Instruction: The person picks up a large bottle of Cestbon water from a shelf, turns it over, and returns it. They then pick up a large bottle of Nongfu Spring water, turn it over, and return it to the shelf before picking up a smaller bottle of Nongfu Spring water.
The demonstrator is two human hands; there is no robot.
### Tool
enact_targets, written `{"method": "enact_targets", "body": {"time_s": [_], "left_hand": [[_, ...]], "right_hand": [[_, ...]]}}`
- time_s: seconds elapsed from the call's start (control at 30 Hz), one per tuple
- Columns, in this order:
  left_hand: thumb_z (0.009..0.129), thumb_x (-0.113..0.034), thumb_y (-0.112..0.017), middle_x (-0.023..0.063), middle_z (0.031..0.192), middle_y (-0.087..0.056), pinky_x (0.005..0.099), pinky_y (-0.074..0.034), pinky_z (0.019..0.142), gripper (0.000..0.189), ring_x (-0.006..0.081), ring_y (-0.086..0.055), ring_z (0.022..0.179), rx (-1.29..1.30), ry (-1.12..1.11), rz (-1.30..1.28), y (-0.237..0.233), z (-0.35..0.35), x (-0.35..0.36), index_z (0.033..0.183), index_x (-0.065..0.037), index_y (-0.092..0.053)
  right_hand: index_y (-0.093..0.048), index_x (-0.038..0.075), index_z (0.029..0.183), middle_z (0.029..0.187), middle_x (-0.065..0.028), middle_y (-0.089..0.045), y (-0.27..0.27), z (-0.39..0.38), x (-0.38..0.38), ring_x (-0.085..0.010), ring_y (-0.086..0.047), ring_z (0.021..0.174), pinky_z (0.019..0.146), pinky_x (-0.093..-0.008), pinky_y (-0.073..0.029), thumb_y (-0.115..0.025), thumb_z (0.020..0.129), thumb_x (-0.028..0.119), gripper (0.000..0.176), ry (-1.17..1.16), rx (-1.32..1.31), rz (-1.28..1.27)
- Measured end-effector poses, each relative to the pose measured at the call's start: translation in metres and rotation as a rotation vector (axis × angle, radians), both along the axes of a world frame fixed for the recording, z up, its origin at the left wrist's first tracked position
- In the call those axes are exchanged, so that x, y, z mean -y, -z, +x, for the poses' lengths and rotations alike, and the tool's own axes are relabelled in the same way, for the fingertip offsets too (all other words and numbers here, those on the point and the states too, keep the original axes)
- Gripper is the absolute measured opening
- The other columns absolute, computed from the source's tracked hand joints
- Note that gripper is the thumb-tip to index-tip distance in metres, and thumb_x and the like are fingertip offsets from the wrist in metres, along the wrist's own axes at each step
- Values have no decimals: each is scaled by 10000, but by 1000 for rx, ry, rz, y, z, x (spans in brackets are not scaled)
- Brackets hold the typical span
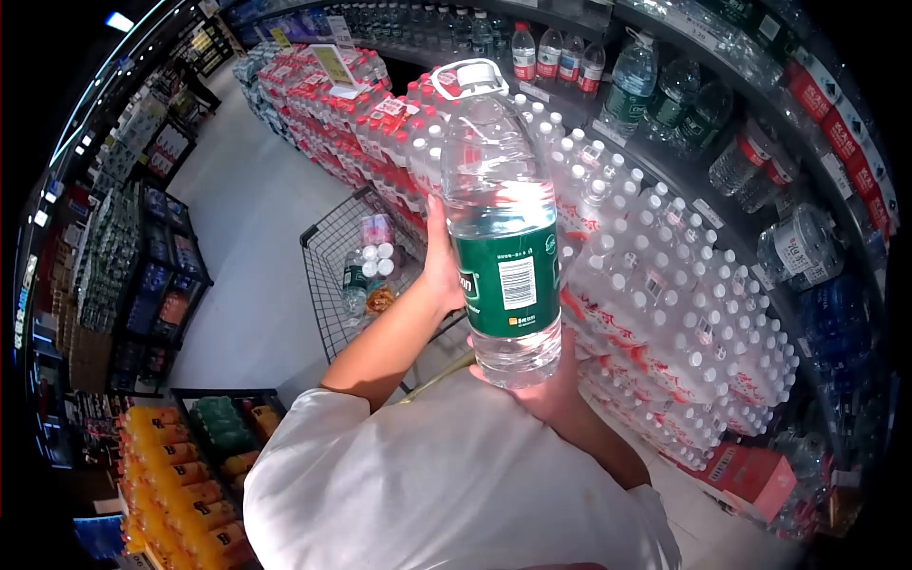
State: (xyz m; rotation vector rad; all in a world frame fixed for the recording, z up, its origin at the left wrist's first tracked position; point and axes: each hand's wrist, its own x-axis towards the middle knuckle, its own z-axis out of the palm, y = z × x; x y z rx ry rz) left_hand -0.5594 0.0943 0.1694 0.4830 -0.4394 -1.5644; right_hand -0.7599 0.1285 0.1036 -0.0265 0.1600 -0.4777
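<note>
A large clear water bottle (pixel 503 199) with a green label, a barcode and a white carry handle at its cap is held upright in front of my chest. My left hand (pixel 443 261) grips its left side, the fingers partly hidden behind it. Under the base and along the lower right side, my right hand (pixel 549 380) supports the bottle, its fingers mostly covered. Just beyond my left forearm stands a wire shopping cart (pixel 323 261) with a green-labelled bottle, white-lidded items and an orange-brown package inside.
Stacked packs of white-capped bottles (pixel 655 304) rise close on my right, below shelves of bottled water (pixel 632 85). Orange drink bottles (pixel 176 484) stand at lower left. A dark display rack (pixel 161 275) borders the aisle floor (pixel 237 171). A red box (pixel 750 475) lies lower right.
</note>
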Motion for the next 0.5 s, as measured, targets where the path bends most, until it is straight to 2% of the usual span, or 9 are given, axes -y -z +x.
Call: {"method": "enact_targets", "body": {"time_s": [0.03, 0.1, 0.13, 0.17, 0.23, 0.3, 0.37, 0.4, 0.5], "left_hand": [[764, -903, -317, 202, 1350, -537, 516, -501, 948, 1079, 356, -599, 1137, -43, 44, -7, 0, 4, 0, 1430, -59, -410], [749, -918, -300, 208, 1374, -519, 516, -481, 981, 1108, 356, -579, 1173, 179, -62, 132, -11, 0, -7, 1442, -60, -398], [746, -907, -353, 200, 1416, -480, 504, -431, 1046, 1115, 348, -518, 1258, 318, -74, 68, -12, -3, -12, 1461, -53, -366], [748, -871, -446, 184, 1476, -413, 487, -363, 1110, 1119, 327, -426, 1350, 465, -10, -113, 3, 5, -16, 1485, -40, -316], [737, -833, -535, 168, 1511, -364, 478, -328, 1136, 1138, 312, -377, 1385, 508, 45, -292, -5, 5, -26, 1502, -33, -273], [707, -836, -569, 177, 1524, -339, 489, -330, 1136, 1167, 322, -371, 1388, 363, 66, -262, -9, 1, -26, 1509, -46, -258], [739, -734, -658, 163, 1512, -360, 467, -381, 1106, 1110, 294, -405, 1365, 194, 244, -361, -2, 7, -18, 1518, -70, -229], [712, -781, -635, 179, 1481, -405, 482, -421, 1074, 1130, 308, -466, 1317, 159, 263, -356, -5, 5, -14, 1505, -65, -269], [738, -795, -589, 198, 1444, -447, 495, -440, 1054, 1093, 337, -500, 1285, 102, 250, -241, -9, -1, -12, 1494, -62, -295]], "right_hand": [[-318, 126, 1492, 1493, -165, -391, 7, 0, -4, -419, -395, 1345, 1079, -667, -297, -423, 895, 675, 818, -37, -9, -38], [-245, 162, 1527, 1527, -137, -344, 15, 2, -5, -357, -365, 1383, 1113, -649, -277, -489, 831, 737, 936, -105, -18, -117], [-248, 144, 1524, 1512, -168, -357, 10, 1, -2, -422, -365, 1366, 1082, -665, -308, -543, 814, 718, 960, -142, -37, -152], [-252, 134, 1522, 1509, -175, -360, 15, 2, -2, -446, -363, 1358, 1069, -670, -320, -553, 812, 712, 963, -195, 126, -40], [-260, 115, 1517, 1503, -187, -365, 24, 8, 0, -494, -360, 1341, 1043, -680, -343, -574, 808, 700, 971, -295, 448, 180], [-276, 88, 1508, 1498, -235, -347, 29, 6, -7, -529, -341, 1334, 1013, -685, -372, -569, 813, 698, 970, -385, 499, 244], [-281, 80, 1507, 1495, -260, -331, 37, 11, -8, -524, -333, 1342, 1016, -675, -376, -554, 817, 708, 972, -532, 585, 213], [-283, 69, 1502, 1486, -284, -312, 30, 13, -6, -514, -326, 1348, 1026, -655, -388, -534, 877, 640, 883, -545, 592, 150], [-291, 61, 1497, 1492, -275, -300, 43, 17, -6, -501, -328, 1352, 1043, -640, -387, -522, 922, 570, 802, -606, 637, 363]]}}
